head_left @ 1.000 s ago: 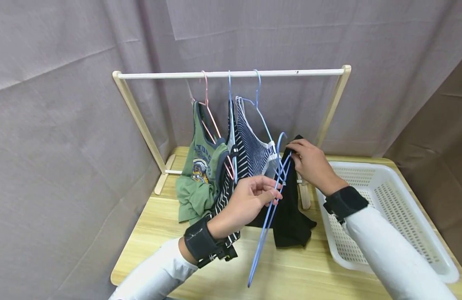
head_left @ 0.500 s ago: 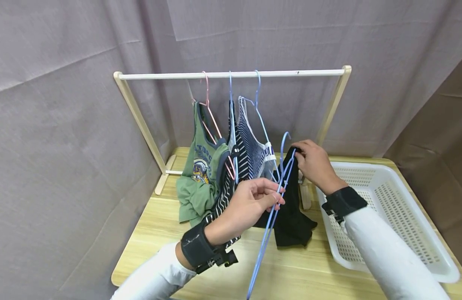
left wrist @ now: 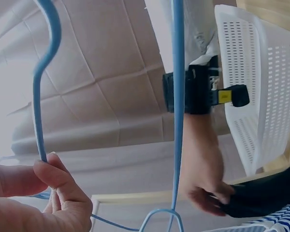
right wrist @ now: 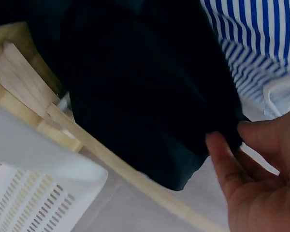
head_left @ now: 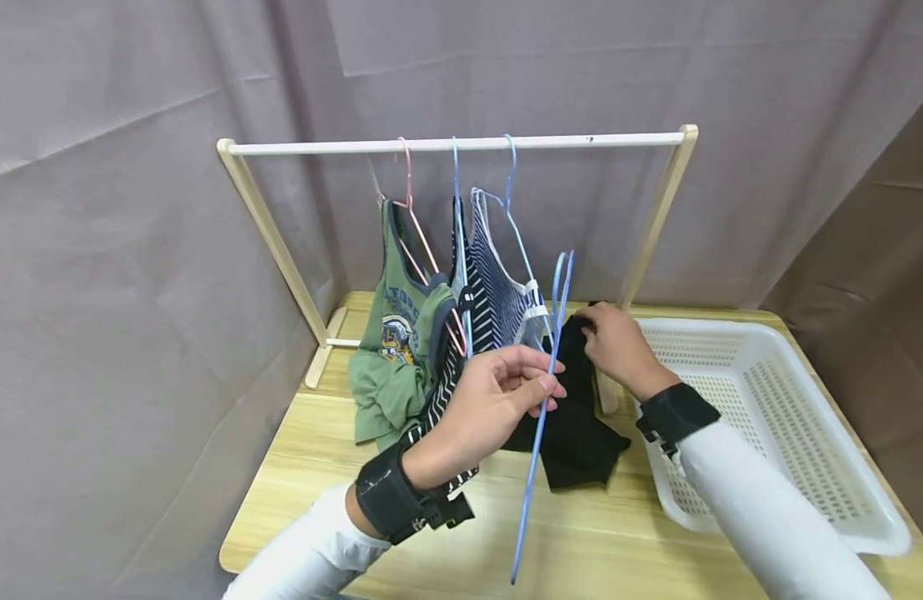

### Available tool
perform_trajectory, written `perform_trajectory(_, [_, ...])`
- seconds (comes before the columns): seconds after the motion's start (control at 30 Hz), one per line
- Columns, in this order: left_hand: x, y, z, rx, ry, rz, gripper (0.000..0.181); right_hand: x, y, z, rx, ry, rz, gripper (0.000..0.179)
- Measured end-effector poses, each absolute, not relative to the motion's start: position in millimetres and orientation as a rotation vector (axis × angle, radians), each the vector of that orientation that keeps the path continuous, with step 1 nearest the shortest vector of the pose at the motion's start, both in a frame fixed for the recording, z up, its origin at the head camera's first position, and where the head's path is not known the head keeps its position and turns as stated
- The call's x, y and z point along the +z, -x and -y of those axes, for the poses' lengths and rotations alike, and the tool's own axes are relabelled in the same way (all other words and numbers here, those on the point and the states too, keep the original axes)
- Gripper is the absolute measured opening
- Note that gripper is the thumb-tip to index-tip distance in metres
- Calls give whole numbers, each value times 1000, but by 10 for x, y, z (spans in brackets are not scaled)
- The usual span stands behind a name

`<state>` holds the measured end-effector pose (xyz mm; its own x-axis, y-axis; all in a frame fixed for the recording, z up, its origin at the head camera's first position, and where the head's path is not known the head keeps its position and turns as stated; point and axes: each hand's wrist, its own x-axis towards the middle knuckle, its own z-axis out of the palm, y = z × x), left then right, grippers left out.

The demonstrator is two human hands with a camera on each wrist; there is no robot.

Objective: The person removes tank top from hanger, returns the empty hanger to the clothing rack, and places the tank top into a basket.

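Observation:
My left hand [head_left: 499, 400] pinches a blue clothes hanger [head_left: 531, 483] between thumb and fingers, in front of the rack. The hanger is seen nearly edge-on in the head view, with its hook up; its bars [left wrist: 178, 96] cross the left wrist view. To the right, my right hand [head_left: 619, 346] pinches the upper edge of a black garment [head_left: 577, 442]. This cloth hangs down to the table and its exact kind is unclear. In the right wrist view the thumb and fingers [right wrist: 222, 164] grip the garment's [right wrist: 135, 96] edge. Hanger and garment appear apart.
A rack with a white rail [head_left: 326, 148] stands behind. A green tank top [head_left: 394, 325] hangs there on a pink hanger, beside striped tops [head_left: 499, 283] on blue hangers. A white perforated basket [head_left: 780, 400] sits at the right of the wooden table [head_left: 296, 475].
The hanger has turned edge-on, and its arm has come away from the black garment. My right hand has moved slightly down with the garment's edge.

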<state>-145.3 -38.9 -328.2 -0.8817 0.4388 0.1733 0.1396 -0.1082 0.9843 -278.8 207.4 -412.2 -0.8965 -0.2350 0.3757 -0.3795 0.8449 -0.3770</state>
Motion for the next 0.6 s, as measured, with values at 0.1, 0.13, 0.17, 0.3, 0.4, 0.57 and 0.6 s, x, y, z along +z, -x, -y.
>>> perform_trajectory(0.1, [-3280,1473,367,2118,-639,-1937,21,-4195,2741,-1980,599,-527,2746,26])
perform_trajectory(0.13, [-3278,1477,360,2126,-633,-1934,21,-4214,2729,-1948,580,-535,2772,26])
perform_trajectory(0.17, [-3276,1480,353,2134,-630,-1929,21,-4352,2797,-1989,590,-576,2778,24])
perform_trajectory(0.3, [-3281,1493,336,2161,-610,-1909,23,-4451,2741,-1872,587,-567,2853,12])
perform_trajectory(0.4, [-3293,1501,329,2169,-599,-1900,24,-4460,2594,-1733,594,-511,2855,13])
perform_trajectory(0.57, [-3321,1508,317,2165,-593,-1889,23,-4735,2494,-1633,527,-462,2856,14])
perform_trajectory(0.6, [-3324,1508,315,2163,-596,-1887,23,-4790,2480,-1619,515,-446,2875,16])
